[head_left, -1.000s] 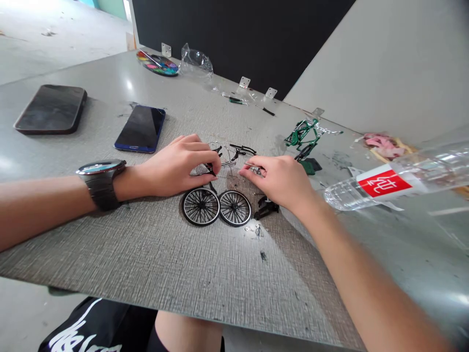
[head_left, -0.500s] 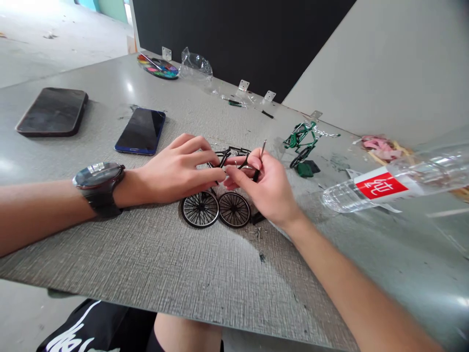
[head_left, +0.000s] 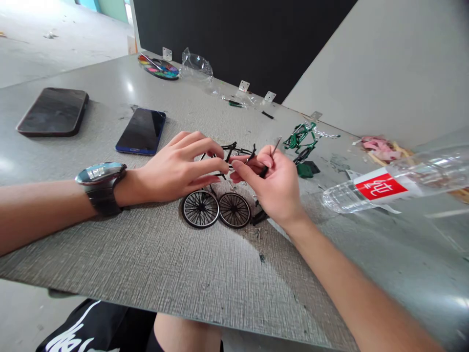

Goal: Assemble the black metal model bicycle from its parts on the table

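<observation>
Both bare hands work at close quarters above the desk (head_left: pixel 164 264). The right hand (head_left: pixel 258 168) has its grip closed on a slim tool (head_left: pixel 277 144), metal shaft pointing up and away; its thumb and finger tips reach the left hand's fingertips. The left hand (head_left: pixel 190 164) shows a narrow gap between thumb and index finger beside the black model frame (head_left: pixel 230 146); whether it holds the frame, or some small part, cannot be told, as the fingers hide the spot.

The frame lies between and just beyond the hands. Nearer the wearer, two spoked wheels, the left wheel (head_left: pixel 201 209) and the right wheel (head_left: pixel 235 210), lie flat side by side, their rims touching or nearly so. A black part (head_left: pixel 259 217) is partly covered by the right hand, with tiny loose pieces (head_left: pixel 257 233) below it. A green model bicycle (head_left: pixel 302 141) stands well apart, to the right.

Risks, in this inspector's judgement: a small piece pinched at the fingertips could slip and be lost against the woven surface. The tool, tucked in the working hand, could snag the frame or hamper the pinch. A low right wrist could sweep the loose pieces aside. Too firm a squeeze could bend the thin tubes.
</observation>
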A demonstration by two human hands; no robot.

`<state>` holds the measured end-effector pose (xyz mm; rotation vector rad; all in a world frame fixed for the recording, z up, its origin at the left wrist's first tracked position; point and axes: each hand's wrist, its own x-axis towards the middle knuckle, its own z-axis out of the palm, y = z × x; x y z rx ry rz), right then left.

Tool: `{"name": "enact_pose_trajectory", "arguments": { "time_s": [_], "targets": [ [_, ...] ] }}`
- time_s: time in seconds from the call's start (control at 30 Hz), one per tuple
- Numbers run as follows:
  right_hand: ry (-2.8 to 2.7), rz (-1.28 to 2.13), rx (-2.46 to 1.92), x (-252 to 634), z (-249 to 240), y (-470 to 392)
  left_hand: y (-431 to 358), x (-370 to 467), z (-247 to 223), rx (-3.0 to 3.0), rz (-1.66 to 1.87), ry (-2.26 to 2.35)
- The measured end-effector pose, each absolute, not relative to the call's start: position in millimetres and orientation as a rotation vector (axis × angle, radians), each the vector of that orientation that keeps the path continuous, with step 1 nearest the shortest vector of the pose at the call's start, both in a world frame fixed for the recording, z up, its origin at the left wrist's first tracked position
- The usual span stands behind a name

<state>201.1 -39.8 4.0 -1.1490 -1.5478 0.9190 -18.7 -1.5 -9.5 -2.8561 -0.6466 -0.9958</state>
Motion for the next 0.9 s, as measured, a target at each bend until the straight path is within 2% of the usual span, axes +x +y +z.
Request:
{"name": "enact_pose_trajectory", "arguments": {
  "time_s": [0.2,0.33,0.47,0.67,0.9],
  "targets": [
    [-1.527,0.934,-1.143,202,5,-40,-3,-17,-1,-2.792,-1.431,-1.038],
    [-1.562,0.965,-1.117,199,3,-43,5,-15,-3,-3.097,-1.582,-1.223],
    [-1.643,0.952,-1.112,196,-1,-46,11,-14,-2,-3.319,-1.42,-1.299],
    [-1.787,0.717,-1.178,195,-1,-48,10,-14,3,-3.437,-1.351,-1.251],
    [-1.965,0.624,-1.176,194,3,-51,11,-14,2,-3.536,-1.229,-1.152]
  ]
}}
